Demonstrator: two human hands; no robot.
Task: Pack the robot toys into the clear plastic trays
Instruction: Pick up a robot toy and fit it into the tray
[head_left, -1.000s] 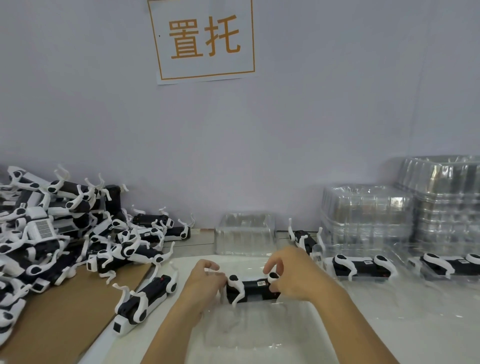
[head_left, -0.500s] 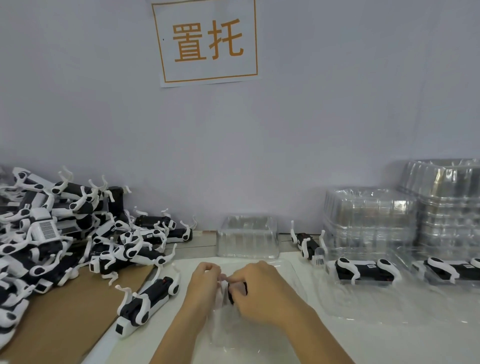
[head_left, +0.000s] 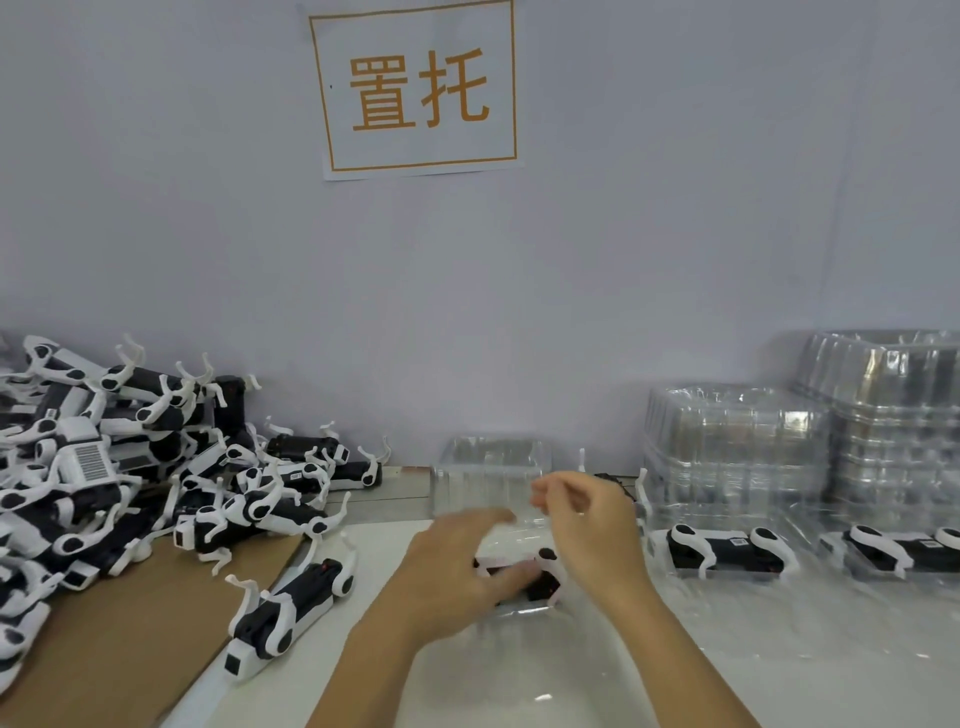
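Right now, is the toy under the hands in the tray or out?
In: the toy lies inside the clear tray, its rim visible around it.

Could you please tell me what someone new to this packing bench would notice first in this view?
Most striking is the tangled heap of black-and-white robot dog toys on the brown cardboard sheet at left, beneath the white wall sign with orange characters. Tall stacks of clear plastic trays rise at right. At centre, the left hand and right hand work over one toy in a clear tray.
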